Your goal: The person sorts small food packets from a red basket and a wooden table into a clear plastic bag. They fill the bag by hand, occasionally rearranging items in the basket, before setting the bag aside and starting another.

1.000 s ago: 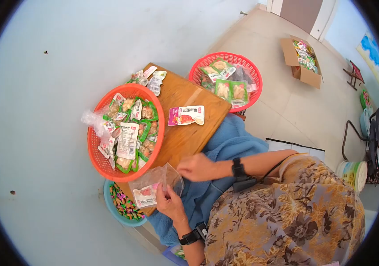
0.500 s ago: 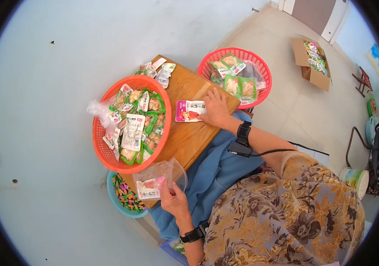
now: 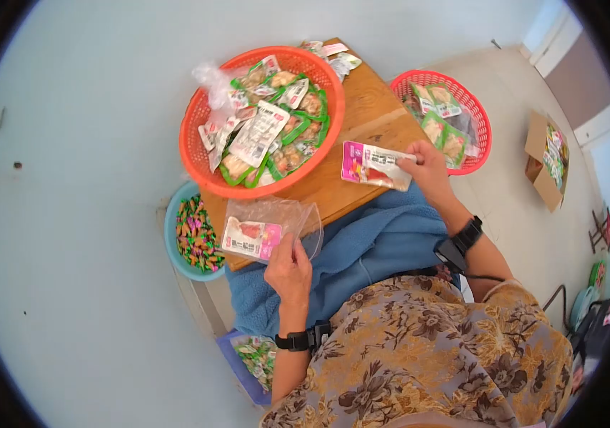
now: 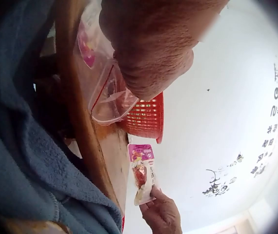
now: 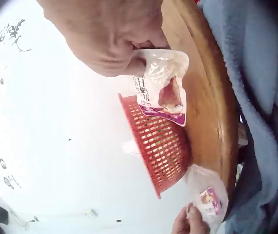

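Note:
In the head view my left hand [image 3: 290,271] pinches the edge of a clear plastic bag [image 3: 305,221] at the near left of the wooden table. A pink and white snack packet [image 3: 251,237] shows inside that bag. My right hand [image 3: 430,173] grips one end of a second purple and white snack packet [image 3: 376,165], thumb on top, held over the table's right side. The right wrist view shows this packet [image 5: 166,87] raised above the wood, its printed front with a reddish food picture. Between and beyond the hands stands an orange basket [image 3: 194,153] full of packets.
A red basket [image 3: 487,128] with packets stands right of the wooden table [image 3: 369,107]. Loose packets [image 3: 344,64] lie at its far corner. A blue basin [image 3: 173,239] of small wrapped pieces is at left, a purple bin [image 3: 232,357] below. A cardboard box [image 3: 537,153] sits on the floor.
My right hand has reached to the packet on the table, taken hold of its end and lifted it. The left hand keeps its hold on the bag. The head view has turned.

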Available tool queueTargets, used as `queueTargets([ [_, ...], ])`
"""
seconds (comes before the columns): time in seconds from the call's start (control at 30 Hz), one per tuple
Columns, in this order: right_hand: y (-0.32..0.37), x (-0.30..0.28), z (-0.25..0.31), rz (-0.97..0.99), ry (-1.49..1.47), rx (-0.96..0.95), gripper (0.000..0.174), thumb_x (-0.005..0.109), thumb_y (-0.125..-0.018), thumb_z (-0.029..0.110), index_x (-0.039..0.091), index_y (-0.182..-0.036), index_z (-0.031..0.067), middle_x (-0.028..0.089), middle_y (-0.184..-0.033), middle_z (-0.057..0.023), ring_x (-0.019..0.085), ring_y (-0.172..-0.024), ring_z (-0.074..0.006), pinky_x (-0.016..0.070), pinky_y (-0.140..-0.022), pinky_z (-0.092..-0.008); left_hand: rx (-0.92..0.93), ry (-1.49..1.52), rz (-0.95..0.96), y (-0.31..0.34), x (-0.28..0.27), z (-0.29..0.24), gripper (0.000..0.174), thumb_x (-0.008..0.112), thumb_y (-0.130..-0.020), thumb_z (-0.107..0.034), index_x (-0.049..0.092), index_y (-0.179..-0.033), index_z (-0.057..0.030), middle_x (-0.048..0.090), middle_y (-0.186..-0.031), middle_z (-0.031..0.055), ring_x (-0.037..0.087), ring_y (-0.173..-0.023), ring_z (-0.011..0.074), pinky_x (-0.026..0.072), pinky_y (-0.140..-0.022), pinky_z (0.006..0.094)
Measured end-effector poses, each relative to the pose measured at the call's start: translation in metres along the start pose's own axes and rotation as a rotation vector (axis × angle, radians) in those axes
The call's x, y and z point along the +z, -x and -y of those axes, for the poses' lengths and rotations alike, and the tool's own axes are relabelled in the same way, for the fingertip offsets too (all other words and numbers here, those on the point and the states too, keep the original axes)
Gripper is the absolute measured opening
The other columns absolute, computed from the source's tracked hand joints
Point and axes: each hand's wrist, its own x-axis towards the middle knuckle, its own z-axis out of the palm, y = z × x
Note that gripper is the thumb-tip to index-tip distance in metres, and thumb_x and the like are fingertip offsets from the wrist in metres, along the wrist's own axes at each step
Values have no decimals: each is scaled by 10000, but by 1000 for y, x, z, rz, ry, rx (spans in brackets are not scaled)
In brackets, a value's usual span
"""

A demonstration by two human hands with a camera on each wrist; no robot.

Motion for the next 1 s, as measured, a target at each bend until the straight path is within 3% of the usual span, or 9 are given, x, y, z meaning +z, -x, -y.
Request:
queueTargets([
  [0.03, 6, -7, 10, 97, -262, 214, 130, 689, -835, 11, 605, -928, 45, 696, -839, -65, 667, -741, -136, 523, -634, -269, -21, 0, -6, -2, -1, -7, 234, 699, -823, -40, 699, -1056, -19, 652, -774, 146, 624, -621, 275, 507, -583, 364],
  [0.07, 14, -6, 19, 111, -256, 210, 130, 689, -835, 11, 605, -928, 45, 696, -839, -65, 667, -741, -136, 523, -634, -269, -17, 0, -12, -2, -1, -8, 221, 697, -827, -39, 699, -1047, -17, 650, -772, 147, 625, -626, 279, 507, -586, 364],
  [0.13, 34, 3, 36, 276, -451, 530, 123, 679, -874, 6, 614, -976, 33, 714, -896, -83, 692, -779, -140, 562, -633, -272, -18, 1, -20, -3, -1, -9, 209, 696, -831, -37, 699, -1039, -15, 649, -770, 149, 625, -631, 284, 507, -589, 364],
  [0.23, 58, 26, 39, 408, -495, 689, 173, 685, -885, 34, 626, -1047, 15, 719, -930, -90, 705, -820, -157, 593, -642, -310, -21, 18, -44, -5, 0, -10, 179, 696, -845, -42, 705, -1021, -9, 660, -778, 157, 638, -645, 292, 517, -599, 370],
  [0.43, 76, 70, 44, 441, -512, 777, 216, 652, -925, 60, 622, -1133, 9, 717, -1010, -86, 709, -844, -159, 605, -719, -317, -35, 41, -90, -9, -6, -16, 135, 699, -867, -57, 716, -992, -8, 687, -811, 172, 671, -693, 310, 535, -623, 378],
  [0.6, 77, 104, 44, 476, -665, 803, 238, 604, -965, 64, 587, -1191, -8, 667, -1126, -112, 686, -992, -208, 589, -861, -382, -43, 9, -32, -6, -7, -16, 137, 699, -872, -69, 721, -1002, -34, 693, -827, 160, 670, -708, 317, 538, -627, 383],
  [0.8, 73, 148, 38, 553, -806, 771, 267, 551, -982, 50, 565, -1240, -14, 647, -1163, -120, 668, -1015, -203, 572, -891, -365, 88, -5, -117, -2, 1, -7, 188, 686, -861, -93, 712, -1047, -83, 628, -752, 110, 632, -633, 289, 517, -565, 387],
  [0.9, 67, 170, 42, 565, -814, 765, 249, 530, -987, 40, 582, -1225, -12, 646, -1183, -116, 662, -1021, -201, 562, -899, -379, -44, 6, 27, -2, -10, -15, 180, 691, -867, -78, 721, -1044, -74, 664, -785, 130, 655, -690, 303, 528, -606, 388],
  [1.0, 66, 197, 42, 464, -852, 759, 259, 526, -982, 33, 591, -1227, -21, 648, -1199, -118, 656, -1033, -200, 557, -895, -362, -26, 17, 25, -1, -11, -15, 189, 692, -865, -75, 721, -1052, -75, 649, -764, 122, 647, -672, 304, 524, -600, 392],
])
